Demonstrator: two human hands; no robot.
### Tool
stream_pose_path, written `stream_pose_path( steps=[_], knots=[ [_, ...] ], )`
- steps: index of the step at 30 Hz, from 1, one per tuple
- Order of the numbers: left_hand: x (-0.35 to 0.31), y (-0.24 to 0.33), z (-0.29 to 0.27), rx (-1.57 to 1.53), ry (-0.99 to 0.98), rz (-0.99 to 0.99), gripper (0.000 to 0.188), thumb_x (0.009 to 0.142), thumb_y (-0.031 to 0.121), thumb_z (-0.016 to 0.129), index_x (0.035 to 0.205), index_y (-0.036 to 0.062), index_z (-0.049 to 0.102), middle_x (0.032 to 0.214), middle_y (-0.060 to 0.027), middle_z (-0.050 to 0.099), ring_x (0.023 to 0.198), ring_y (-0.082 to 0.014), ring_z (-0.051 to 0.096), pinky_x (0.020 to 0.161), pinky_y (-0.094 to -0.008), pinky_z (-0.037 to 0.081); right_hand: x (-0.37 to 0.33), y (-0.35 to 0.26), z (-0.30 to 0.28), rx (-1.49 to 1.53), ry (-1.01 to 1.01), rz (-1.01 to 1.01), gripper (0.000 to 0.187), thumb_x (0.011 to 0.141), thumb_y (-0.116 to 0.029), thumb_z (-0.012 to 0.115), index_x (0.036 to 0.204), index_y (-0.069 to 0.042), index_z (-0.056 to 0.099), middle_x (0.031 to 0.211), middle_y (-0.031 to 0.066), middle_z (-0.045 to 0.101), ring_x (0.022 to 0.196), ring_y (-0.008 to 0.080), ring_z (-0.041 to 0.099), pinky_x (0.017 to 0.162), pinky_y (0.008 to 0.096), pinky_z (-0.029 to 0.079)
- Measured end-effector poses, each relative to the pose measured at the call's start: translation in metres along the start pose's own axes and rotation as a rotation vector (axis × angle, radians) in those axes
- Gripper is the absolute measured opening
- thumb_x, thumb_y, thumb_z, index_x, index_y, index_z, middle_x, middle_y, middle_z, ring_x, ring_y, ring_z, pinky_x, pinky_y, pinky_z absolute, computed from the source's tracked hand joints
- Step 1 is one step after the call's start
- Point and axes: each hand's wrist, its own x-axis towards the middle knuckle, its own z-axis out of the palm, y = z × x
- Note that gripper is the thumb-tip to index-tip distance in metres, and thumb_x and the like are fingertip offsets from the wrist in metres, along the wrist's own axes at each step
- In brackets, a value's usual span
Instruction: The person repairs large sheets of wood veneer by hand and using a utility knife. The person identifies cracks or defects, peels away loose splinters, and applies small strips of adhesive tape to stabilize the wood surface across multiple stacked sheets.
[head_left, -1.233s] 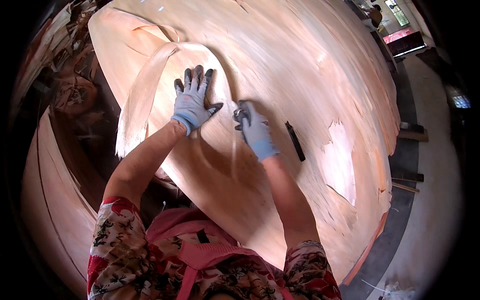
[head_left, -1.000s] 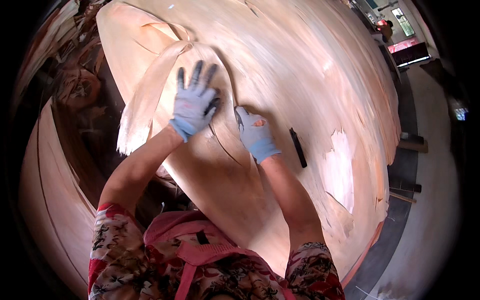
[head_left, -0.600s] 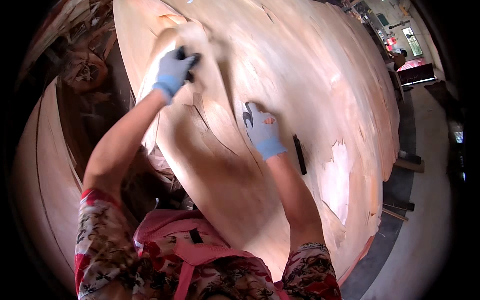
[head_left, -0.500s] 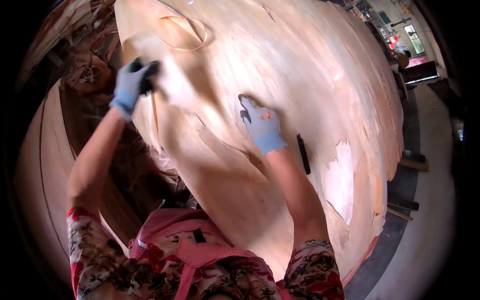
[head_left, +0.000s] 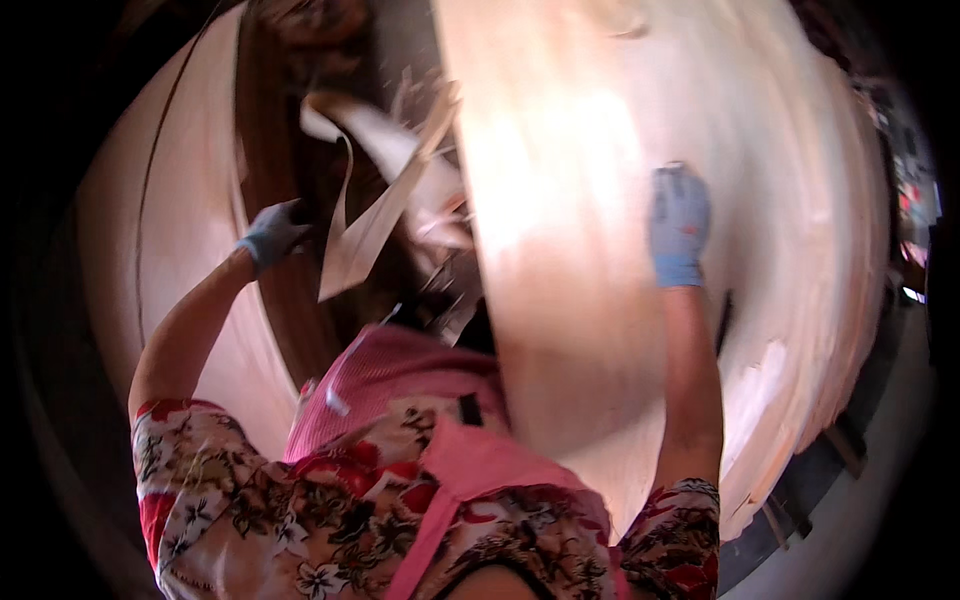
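Observation:
My left hand (head_left: pixel 275 234), in a grey glove with a blue cuff and dark fingertips, hangs in the air at the left with its fingers apart. To its right are a thin forked strip of wood veneer (head_left: pixel 372 240) and a wider curled veneer piece (head_left: pixel 400 150), both blurred and apart from the hand. My right hand (head_left: pixel 680 222), gloved alike, lies back up on a large stack of pale veneer sheets (head_left: pixel 570 330). Its fingers look stretched forward and close together, with nothing visible in them. A dark narrow bar (head_left: pixel 724 318) rests on the stack beside my right forearm.
Veneer scraps (head_left: pixel 455 300) lie in the dark gap left of the stack. Another pale stack of sheets (head_left: pixel 180 190) stands at the far left. At the right, the stack has ragged, layered edges, with a short wooden piece (head_left: pixel 846 450) sticking out below.
My left hand has left the stack and moved away from the veneer piece, which is now over the gap. The view has turned, and my right hand appears farther right.

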Motion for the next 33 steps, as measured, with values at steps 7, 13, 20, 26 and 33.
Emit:
stream_pose_path(
  steps=[7, 13, 20, 26, 33],
  knots=[
    [-0.056, -0.059, 0.072, -0.547, -0.497, -0.051, 0.032, 0.098, 0.018, 0.065, 0.127, 0.0052, 0.067, 0.111, -0.0075, 0.073, 0.096, -0.0140, 0.068, 0.084, -0.0259, 0.055, -0.012, -0.001, 0.013, 0.120, 0.031, 0.103, 0.040, 0.090, -0.007, 0.061, 0.129, -0.012, 0.066, 0.136, 0.0105, 0.060, 0.123, 0.0329, 0.053, 0.106, 0.0443, 0.044],
    [-0.073, -0.022, 0.065, -0.585, -0.810, -0.066, 0.041, 0.098, 0.020, 0.068, 0.134, 0.0024, 0.061, 0.132, -0.0101, 0.066, 0.115, -0.0190, 0.064, 0.101, -0.0317, 0.051, -0.017, 0.003, 0.012, 0.147, 0.035, 0.120, 0.034, 0.093, -0.002, 0.060, 0.126, -0.009, 0.068, 0.135, 0.0115, 0.061, 0.124, 0.0320, 0.053, 0.105, 0.0428, 0.045],
    [-0.089, -0.002, 0.056, 0.107, -0.983, 0.205, 0.060, 0.085, 0.035, 0.080, 0.140, 0.0199, 0.062, 0.143, -0.0143, 0.057, 0.114, -0.0285, 0.063, 0.097, -0.0400, 0.051, -0.018, 0.002, 0.012, 0.129, 0.000, 0.125, 0.034, 0.095, -0.004, 0.058, 0.127, -0.011, 0.068, 0.136, 0.0106, 0.060, 0.124, 0.0320, 0.053, 0.105, 0.0433, 0.046],
    [-0.043, 0.029, 0.008, -0.096, -1.062, 0.145, 0.058, 0.083, 0.018, 0.079, 0.137, 0.0021, 0.061, 0.112, -0.0102, 0.073, 0.099, -0.0180, 0.067, 0.090, -0.0337, 0.054, -0.016, 0.002, 0.009, 0.069, -0.030, 0.109, 0.036, 0.095, -0.008, 0.056, 0.130, -0.012, 0.067, 0.137, 0.0107, 0.060, 0.124, 0.0324, 0.054, 0.106, 0.0448, 0.044],
    [-0.019, 0.145, 0.005, -0.744, -0.392, 0.445, 0.021, 0.093, 0.016, 0.072, 0.102, -0.0033, 0.071, 0.092, -0.0082, 0.074, 0.085, -0.0126, 0.067, 0.080, -0.0283, 0.053, -0.018, 0.008, 0.025, 0.079, 0.078, 0.036, 0.030, 0.093, -0.015, 0.057, 0.120, -0.009, 0.068, 0.130, 0.0152, 0.062, 0.119, 0.0333, 0.056, 0.104, 0.0479, 0.043]
  ],
)
